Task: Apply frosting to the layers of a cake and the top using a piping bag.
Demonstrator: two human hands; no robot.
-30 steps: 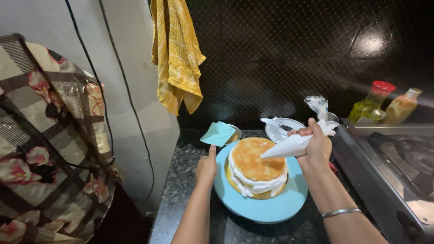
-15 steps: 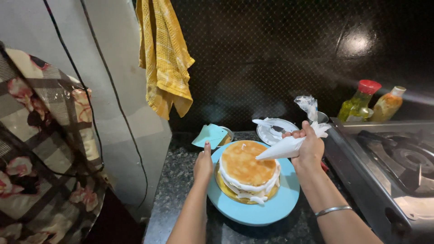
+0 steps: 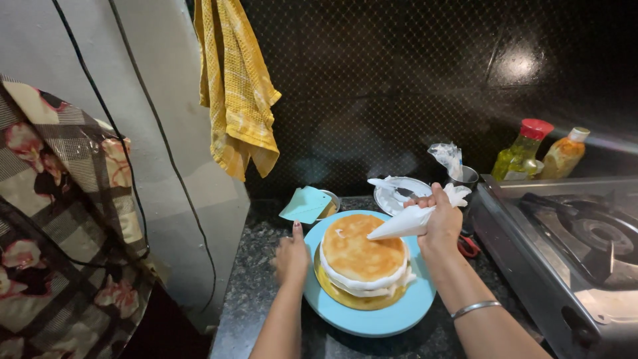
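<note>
A layered cake (image 3: 362, 262) with a golden top and white cream between its layers sits on a light blue round plate (image 3: 392, 316) on a dark speckled counter. My right hand (image 3: 442, 223) is shut on a white piping bag (image 3: 405, 223), whose tip points left over the cake's right side. My left hand (image 3: 291, 256) rests against the plate's left rim with the thumb raised; whether it grips the rim is unclear.
A gas stove (image 3: 571, 252) stands at the right. Two bottles (image 3: 525, 149) and a metal cup with plastic wrap (image 3: 458, 173) stand at the back. A white dish (image 3: 399, 193), a pale green scraper over a bowl (image 3: 306, 205), a yellow towel (image 3: 232, 86) and patterned cloth (image 3: 60, 219) are nearby.
The view has shifted slightly. My right hand with the piping bag has come a little lower and nearer the cake's right edge. My left hand stays at the plate's rim.
</note>
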